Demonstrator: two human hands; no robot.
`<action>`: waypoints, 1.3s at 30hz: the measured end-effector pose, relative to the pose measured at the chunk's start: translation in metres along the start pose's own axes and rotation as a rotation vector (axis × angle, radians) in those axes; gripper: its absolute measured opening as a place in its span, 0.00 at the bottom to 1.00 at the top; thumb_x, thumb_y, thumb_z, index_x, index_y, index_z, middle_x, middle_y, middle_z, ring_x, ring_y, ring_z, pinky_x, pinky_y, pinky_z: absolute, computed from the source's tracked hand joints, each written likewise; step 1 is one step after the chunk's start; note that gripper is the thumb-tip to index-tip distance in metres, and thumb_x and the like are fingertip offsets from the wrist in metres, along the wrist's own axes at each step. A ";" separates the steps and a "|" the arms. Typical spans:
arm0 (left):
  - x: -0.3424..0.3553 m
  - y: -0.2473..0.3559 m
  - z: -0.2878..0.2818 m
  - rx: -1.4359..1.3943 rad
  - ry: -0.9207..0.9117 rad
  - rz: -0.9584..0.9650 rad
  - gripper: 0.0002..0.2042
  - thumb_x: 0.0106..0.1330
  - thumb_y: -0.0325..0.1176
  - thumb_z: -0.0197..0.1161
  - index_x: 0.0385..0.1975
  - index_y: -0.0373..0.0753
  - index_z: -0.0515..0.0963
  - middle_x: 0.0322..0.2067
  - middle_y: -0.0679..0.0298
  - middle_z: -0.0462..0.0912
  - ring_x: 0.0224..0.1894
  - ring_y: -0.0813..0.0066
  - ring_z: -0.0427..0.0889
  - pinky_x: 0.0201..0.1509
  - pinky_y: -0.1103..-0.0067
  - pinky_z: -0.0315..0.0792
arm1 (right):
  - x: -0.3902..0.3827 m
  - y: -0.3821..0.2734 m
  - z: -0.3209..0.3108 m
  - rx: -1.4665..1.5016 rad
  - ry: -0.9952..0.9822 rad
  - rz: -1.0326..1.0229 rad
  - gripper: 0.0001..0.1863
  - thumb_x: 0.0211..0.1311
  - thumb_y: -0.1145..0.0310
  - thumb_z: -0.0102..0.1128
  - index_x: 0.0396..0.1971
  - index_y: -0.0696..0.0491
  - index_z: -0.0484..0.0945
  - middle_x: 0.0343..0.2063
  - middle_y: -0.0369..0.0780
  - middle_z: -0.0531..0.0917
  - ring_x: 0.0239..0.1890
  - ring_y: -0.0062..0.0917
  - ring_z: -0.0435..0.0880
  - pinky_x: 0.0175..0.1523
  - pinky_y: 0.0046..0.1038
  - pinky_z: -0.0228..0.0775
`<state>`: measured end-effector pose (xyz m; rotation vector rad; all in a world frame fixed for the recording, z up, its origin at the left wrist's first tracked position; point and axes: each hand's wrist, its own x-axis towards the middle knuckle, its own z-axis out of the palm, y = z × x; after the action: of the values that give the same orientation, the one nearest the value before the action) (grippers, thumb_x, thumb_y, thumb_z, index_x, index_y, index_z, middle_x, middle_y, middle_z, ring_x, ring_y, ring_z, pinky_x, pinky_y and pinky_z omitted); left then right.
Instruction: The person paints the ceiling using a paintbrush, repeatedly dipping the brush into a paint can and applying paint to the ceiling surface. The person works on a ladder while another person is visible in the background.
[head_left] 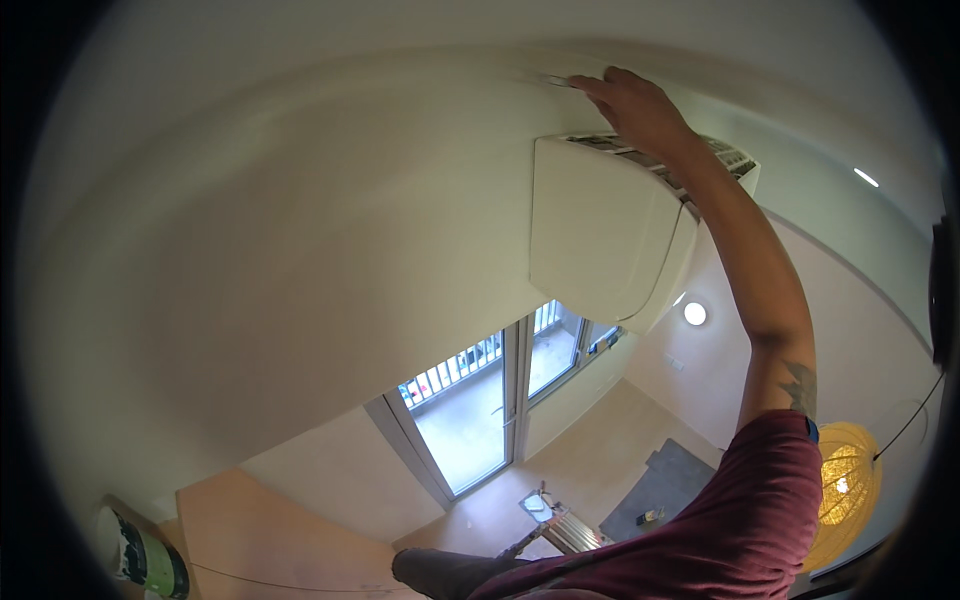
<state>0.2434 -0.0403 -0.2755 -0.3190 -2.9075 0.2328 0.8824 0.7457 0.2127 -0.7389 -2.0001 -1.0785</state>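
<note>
My right hand (645, 112) reaches up along the wall, above a white wall-mounted air conditioner (595, 225). Its fingers are closed on a thin flat tool (556, 81) with a pale edge, which points left and lies close to the wall near the ceiling line. Blur and the small visible part hide the tool's exact kind. Beneath the wrist and forearm lies the slatted top of the air conditioner; whether the arm touches it I cannot tell. My left hand is outside the picture.
A woven yellow pendant lamp (848, 492) hangs right of my sleeve. Far below are a ladder-like metal thing (580, 533), a grey sheet (665, 488) on the floor and a glass balcony door (462, 415). A green-and-white bucket (160, 563) stands at the lower left.
</note>
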 end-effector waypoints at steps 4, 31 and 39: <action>-0.006 0.007 -0.001 0.006 -0.031 -0.013 0.40 0.73 0.57 0.55 0.78 0.44 0.52 0.76 0.40 0.54 0.77 0.39 0.54 0.80 0.53 0.49 | 0.006 -0.035 -0.024 0.118 0.084 -0.020 0.18 0.72 0.70 0.61 0.60 0.42 0.81 0.28 0.39 0.76 0.29 0.31 0.76 0.36 0.37 0.72; 0.018 0.014 0.027 -0.172 0.594 0.263 0.39 0.70 0.56 0.57 0.77 0.43 0.56 0.74 0.40 0.60 0.75 0.41 0.60 0.79 0.54 0.53 | 0.046 -0.052 -0.010 0.000 0.139 -0.088 0.16 0.73 0.68 0.60 0.58 0.43 0.82 0.30 0.42 0.80 0.31 0.34 0.81 0.37 0.39 0.77; 0.000 0.007 0.030 -0.030 0.191 -0.009 0.39 0.71 0.56 0.56 0.77 0.43 0.55 0.75 0.40 0.58 0.76 0.40 0.58 0.79 0.54 0.52 | 0.044 -0.045 -0.009 0.017 0.127 -0.082 0.16 0.73 0.68 0.60 0.58 0.44 0.82 0.29 0.43 0.80 0.31 0.36 0.81 0.38 0.40 0.77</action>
<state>0.2379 -0.0376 -0.3057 -0.3145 -2.7253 0.1485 0.8261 0.7225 0.2319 -0.5693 -1.9435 -1.1255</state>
